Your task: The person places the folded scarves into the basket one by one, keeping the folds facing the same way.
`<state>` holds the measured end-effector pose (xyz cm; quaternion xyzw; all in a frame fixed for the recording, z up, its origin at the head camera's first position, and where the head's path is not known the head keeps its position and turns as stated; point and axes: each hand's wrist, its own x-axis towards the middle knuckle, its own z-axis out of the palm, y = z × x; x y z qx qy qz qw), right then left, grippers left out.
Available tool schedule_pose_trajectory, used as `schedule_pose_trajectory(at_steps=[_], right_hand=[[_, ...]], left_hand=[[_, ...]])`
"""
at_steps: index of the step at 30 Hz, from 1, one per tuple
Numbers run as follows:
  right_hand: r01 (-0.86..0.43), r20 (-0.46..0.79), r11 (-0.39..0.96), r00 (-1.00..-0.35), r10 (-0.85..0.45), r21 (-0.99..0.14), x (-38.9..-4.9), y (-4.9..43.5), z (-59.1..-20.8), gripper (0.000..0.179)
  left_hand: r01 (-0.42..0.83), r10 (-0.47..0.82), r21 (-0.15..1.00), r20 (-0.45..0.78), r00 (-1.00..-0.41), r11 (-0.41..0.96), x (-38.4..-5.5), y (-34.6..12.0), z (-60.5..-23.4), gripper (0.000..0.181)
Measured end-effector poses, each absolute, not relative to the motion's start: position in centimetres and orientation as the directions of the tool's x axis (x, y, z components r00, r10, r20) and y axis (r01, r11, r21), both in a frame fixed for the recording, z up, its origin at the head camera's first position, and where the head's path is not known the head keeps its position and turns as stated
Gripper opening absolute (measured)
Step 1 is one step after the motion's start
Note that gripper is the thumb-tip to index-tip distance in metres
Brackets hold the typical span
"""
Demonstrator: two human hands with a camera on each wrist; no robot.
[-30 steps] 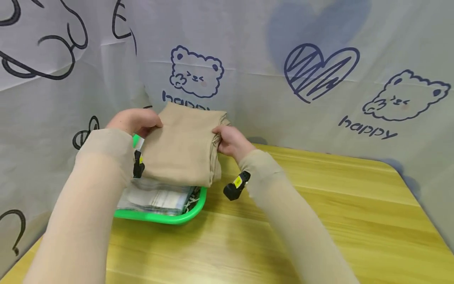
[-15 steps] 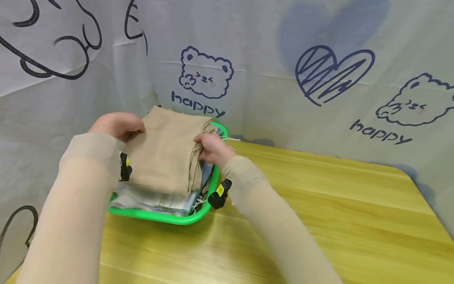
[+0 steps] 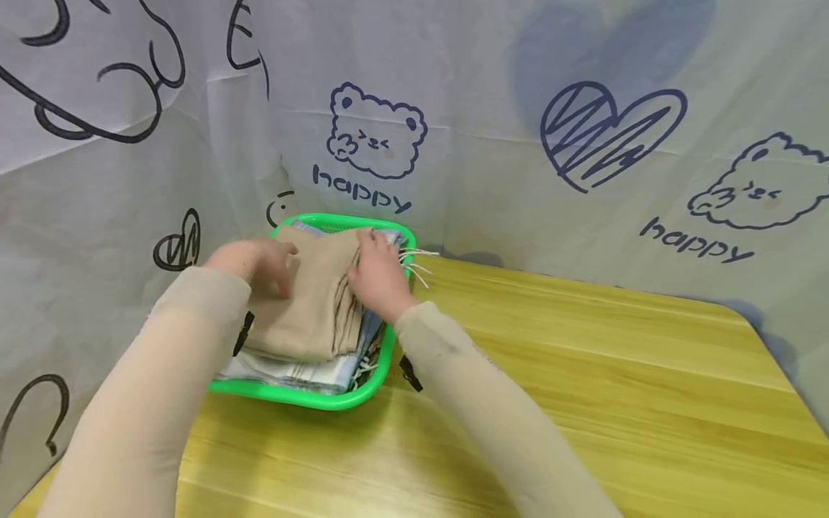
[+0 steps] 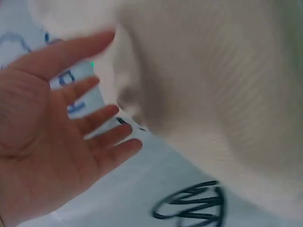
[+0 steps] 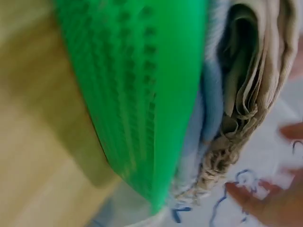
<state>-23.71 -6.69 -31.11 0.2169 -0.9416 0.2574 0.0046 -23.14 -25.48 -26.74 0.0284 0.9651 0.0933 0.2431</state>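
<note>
A folded beige scarf (image 3: pixel 314 309) lies on top of a folded blue-and-white scarf (image 3: pixel 320 372) inside a green plastic basket (image 3: pixel 291 395). In the right wrist view, twisted fringe hangs from the end of the beige scarf (image 5: pixel 258 75). My left hand (image 3: pixel 252 262) is over the scarf's left side, thumb and fingers spread with nothing between them; in the left wrist view the left hand (image 4: pixel 61 123) faces the cloth, fingers apart. Over the scarf's far right corner is my right hand (image 3: pixel 381 279), its fingers loosely extended; the right wrist view catches its fingers (image 5: pixel 246 198) beyond the fringe.
The basket stands on a yellow wood-grain table (image 3: pixel 550 374), close to the left and back. White sheeting (image 3: pixel 479 180) with drawn bears and hearts hangs behind and at the left. White fringe strands (image 3: pixel 417 253) stick out over the basket's right rim.
Both hands lowered the beige scarf leftward and down into the basket, onto the other scarf, and let go. The left hand's fingers have spread; the right hand has shifted to the far corner.
</note>
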Motion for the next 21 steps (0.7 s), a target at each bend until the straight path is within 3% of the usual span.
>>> schedule_pose_trajectory(at_steps=[3,6,9,15,21], right_hand=[[-0.609,0.07,0.772,-0.791,-0.608,-0.181,-22.7,-6.7,-31.6,0.057],[-0.688,-0.104,0.725,-0.719,-0.687,-0.035,-22.0,-6.6,-32.7,0.057],[-0.695,-0.213,0.719,-0.705,-0.677,0.013,-21.5,-6.4,-33.7,0.058],[-0.691,-0.3,0.716,-0.706,-0.641,0.096,-20.6,-6.6,-34.9,0.061],[-0.681,-0.283,0.731,-0.709,-0.645,0.039,-21.0,-6.5,-34.8,0.062]], left_hand=[[0.063,0.083,0.056,-0.545,-0.834,0.996,-23.1,-23.9,-27.4,0.1],[0.126,0.078,-0.038,-0.598,-0.797,0.991,-22.8,-23.1,-28.1,0.107],[0.163,0.094,-0.064,-0.593,-0.8,0.985,-22.5,-22.8,-28.7,0.108],[0.147,0.08,-0.066,-0.588,-0.805,0.987,-22.1,-22.6,-29.7,0.11],[0.125,0.066,-0.079,-0.523,-0.85,0.989,-22.1,-22.4,-30.4,0.112]])
